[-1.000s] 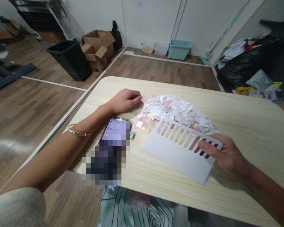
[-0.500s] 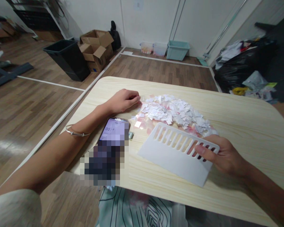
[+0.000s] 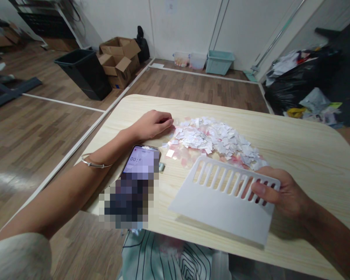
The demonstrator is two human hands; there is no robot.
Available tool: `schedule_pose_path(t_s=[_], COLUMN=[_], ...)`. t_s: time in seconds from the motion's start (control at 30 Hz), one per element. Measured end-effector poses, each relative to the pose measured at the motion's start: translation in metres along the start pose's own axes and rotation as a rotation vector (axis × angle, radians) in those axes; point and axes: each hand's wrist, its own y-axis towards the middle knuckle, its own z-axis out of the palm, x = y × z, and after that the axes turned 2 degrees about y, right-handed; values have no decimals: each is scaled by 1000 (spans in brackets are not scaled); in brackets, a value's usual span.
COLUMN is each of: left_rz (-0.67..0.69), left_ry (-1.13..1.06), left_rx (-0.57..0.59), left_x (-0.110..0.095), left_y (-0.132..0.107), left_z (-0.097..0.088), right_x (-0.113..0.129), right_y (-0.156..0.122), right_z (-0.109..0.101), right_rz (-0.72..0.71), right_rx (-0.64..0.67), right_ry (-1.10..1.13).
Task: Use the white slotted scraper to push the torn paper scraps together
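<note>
A heap of small white and pink paper scraps (image 3: 214, 140) lies in the middle of a light wooden table (image 3: 303, 147). My left hand (image 3: 153, 123) rests at the heap's left edge, fingers curled loosely with their tips against the scraps. My right hand (image 3: 282, 192) grips the right end of a white slotted plastic panel (image 3: 221, 200), thumb on top over the slots. The panel is lifted off the table and tilted, just in front of the heap.
A phone (image 3: 135, 175) with a lit screen lies on the table by my left forearm. On the floor behind stand a black bin (image 3: 84, 72), cardboard boxes (image 3: 119, 58), a teal crate (image 3: 220, 61) and black rubbish bags (image 3: 300, 83) at the right.
My right hand has raised the slotted panel off the table and drawn it slightly toward me and to the right. My left hand has stayed at the heap's edge.
</note>
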Motion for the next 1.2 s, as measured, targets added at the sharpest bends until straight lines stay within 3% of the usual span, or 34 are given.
schedule_pose_path(t_s=[0.17,0.37,0.47,0.6,0.83,1.2], left_rz=[-15,-12,-10,-13,-29,-36], left_ry=[19,38,36,34,34,36], left_rx=[13,18,21,18,21,28], left_x=[0,1,1,0,-3,-3], left_y=[0,0,0,0,-1,0], left_z=[0,0,0,0,1,2], right_x=[4,9,11,11,7,3], right_y=[3,2,2,2,3,-1], right_z=[1,2,2,2,1,2], right_rz=[-67,-46,-49,-76,-117,-89], right_rx=[11,322,397,428,265,479], right_ry=[-220,-181,-154,-132,-158,-98])
